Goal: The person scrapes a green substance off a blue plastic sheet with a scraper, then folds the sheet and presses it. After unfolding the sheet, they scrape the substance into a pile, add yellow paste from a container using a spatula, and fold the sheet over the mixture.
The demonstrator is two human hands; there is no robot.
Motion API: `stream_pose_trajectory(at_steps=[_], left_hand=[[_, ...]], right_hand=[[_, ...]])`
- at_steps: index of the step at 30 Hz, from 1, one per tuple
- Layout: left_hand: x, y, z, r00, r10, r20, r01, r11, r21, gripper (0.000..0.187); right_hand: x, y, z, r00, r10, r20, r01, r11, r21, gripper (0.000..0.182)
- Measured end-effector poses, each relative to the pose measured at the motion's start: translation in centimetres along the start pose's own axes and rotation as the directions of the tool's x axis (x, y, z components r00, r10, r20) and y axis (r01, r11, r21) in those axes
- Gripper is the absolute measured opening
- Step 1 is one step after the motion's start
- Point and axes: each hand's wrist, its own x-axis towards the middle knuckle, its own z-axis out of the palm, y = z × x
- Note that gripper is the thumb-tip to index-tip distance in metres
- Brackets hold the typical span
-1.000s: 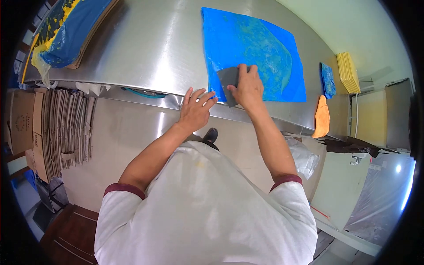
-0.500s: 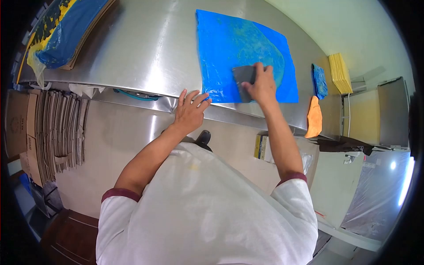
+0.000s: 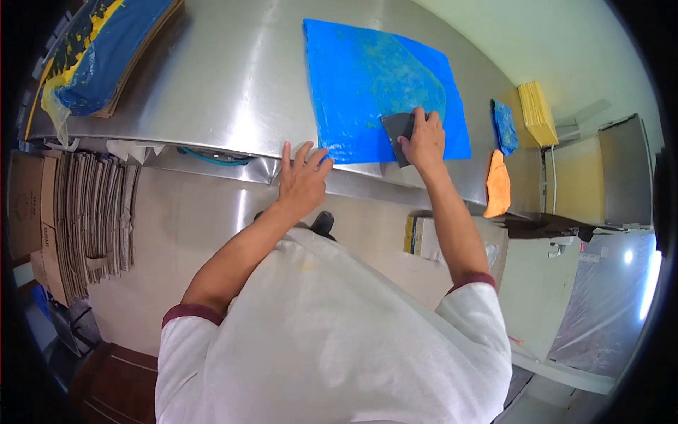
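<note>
A blue plastic sheet (image 3: 346, 92) lies flat on the steel table, with a greenish smeared film over its middle and right part. My right hand (image 3: 426, 141) grips a dark flat scraper (image 3: 397, 134), whose blade rests on the sheet near its front edge. The fingers wrap over the scraper's right side. Spread-fingered, my left hand (image 3: 302, 177) lies at the table's front edge, its fingertips beside or touching the sheet's lower left corner.
The steel table (image 3: 226, 78) carries a blue-covered box with yellow material (image 3: 106, 63) at the far left. An orange cloth (image 3: 498, 185), a folded blue piece (image 3: 504, 127) and a yellow pleated stack (image 3: 537, 113) are on the right. Flattened cardboard (image 3: 92, 212) stands below left.
The scraper has turned and shifted slightly right over the sheet in my right hand. My left hand stays at the edge, its fingers a little more spread. The view has shifted slightly.
</note>
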Motion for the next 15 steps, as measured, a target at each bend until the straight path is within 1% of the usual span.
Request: stream_pose_trajectory(at_steps=[1,2,3,4,5,6,7,8,11,15], left_hand=[[0.6,0.8,-0.5,0.999,-0.015,0.043,0.015,1.000,0.016,0.047],[1.2,1.5,-0.7,0.995,-0.033,0.093,0.030,0.999,0.031,0.048],[1.8,1.9,-0.5,0.980,0.051,0.191,-0.041,0.998,-0.057,0.066],[2.6,2.9,-0.4,0.975,0.066,0.213,-0.056,0.997,-0.054,0.072],[3.5,4.1,-0.2,0.968,0.084,0.237,-0.074,0.996,-0.052,0.079],[4.2,4.7,0.1,0.960,0.101,0.260,-0.092,0.995,-0.049,0.086],[4.7,4.6,0.8,0.912,0.050,0.408,-0.036,0.998,-0.044,0.101],[4.8,4.6,1.1,0.905,0.050,0.423,-0.052,0.999,-0.006,0.102],[4.6,4.8,1.2,0.888,0.040,0.458,-0.091,0.992,0.090,0.105],[4.8,4.8,1.8,0.892,0.041,0.451,-0.142,0.971,0.192,0.107]], right_hand=[[0.4,-0.4,-0.4,1.000,0.003,0.011,-0.003,0.999,0.041,0.063],[0.7,-1.2,-0.7,0.999,-0.042,0.018,0.040,0.997,0.060,0.062],[0.6,-2.6,-1.1,0.996,-0.080,0.032,0.077,0.994,0.082,0.062],[0.3,-3.8,-1.0,0.992,-0.113,0.049,0.107,0.988,0.107,0.061],[0.5,-4.7,-0.2,0.988,-0.152,0.029,0.149,0.986,0.074,0.060],[0.7,-5.2,0.3,0.990,-0.139,0.029,0.138,0.990,0.036,0.061],[1.1,-5.6,0.7,0.991,-0.128,0.029,0.128,0.992,-0.004,0.063],[1.7,-5.7,1.0,0.992,-0.119,0.031,0.121,0.992,-0.045,0.064],[4.4,-3.5,2.9,0.985,-0.145,-0.099,0.133,0.985,-0.112,0.056],[7.0,-2.1,3.3,0.992,-0.067,-0.108,0.052,0.989,-0.139,0.055]])
